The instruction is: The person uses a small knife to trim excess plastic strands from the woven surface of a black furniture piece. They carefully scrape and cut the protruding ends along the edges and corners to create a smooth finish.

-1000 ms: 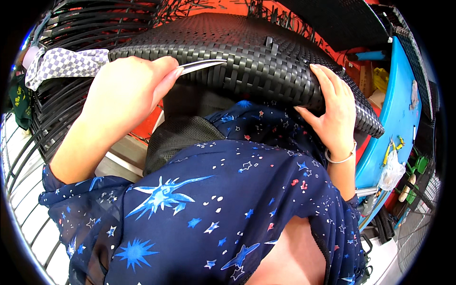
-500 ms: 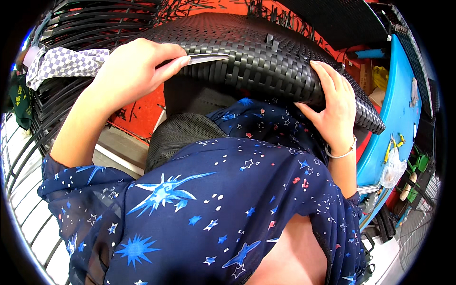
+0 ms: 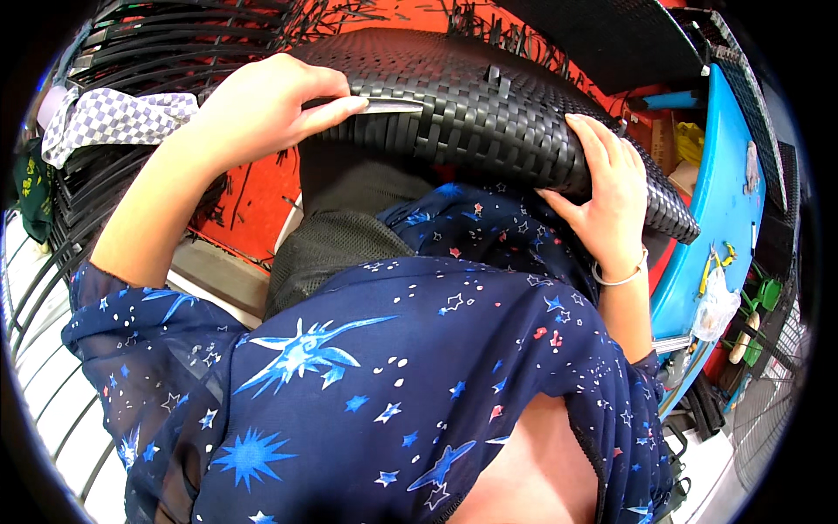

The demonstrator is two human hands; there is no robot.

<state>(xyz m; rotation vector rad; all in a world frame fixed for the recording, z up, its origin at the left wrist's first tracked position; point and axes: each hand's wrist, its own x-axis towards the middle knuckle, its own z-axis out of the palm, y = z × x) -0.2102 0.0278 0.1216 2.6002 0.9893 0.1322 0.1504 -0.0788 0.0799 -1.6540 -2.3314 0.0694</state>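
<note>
I note left hand (image 3: 266,103) pinching shiny piece (image 3: 391,106), right hand (image 3: 613,194) clasping weave (image 3: 489,127) by its edge. Weave looks stiff, slick; edge seems best hold.

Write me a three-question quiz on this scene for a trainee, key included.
1. Multiple choice: what does the left hand hold?
a) a paintbrush
b) a slim metal tool
c) a roll of tape

2. True or false: the bracelet is on the left wrist.

3. Fill in the missing word: the right hand is on the edge of a black, ____ panel.

Key: 1. b; 2. False, it is on the right wrist; 3. woven
</note>
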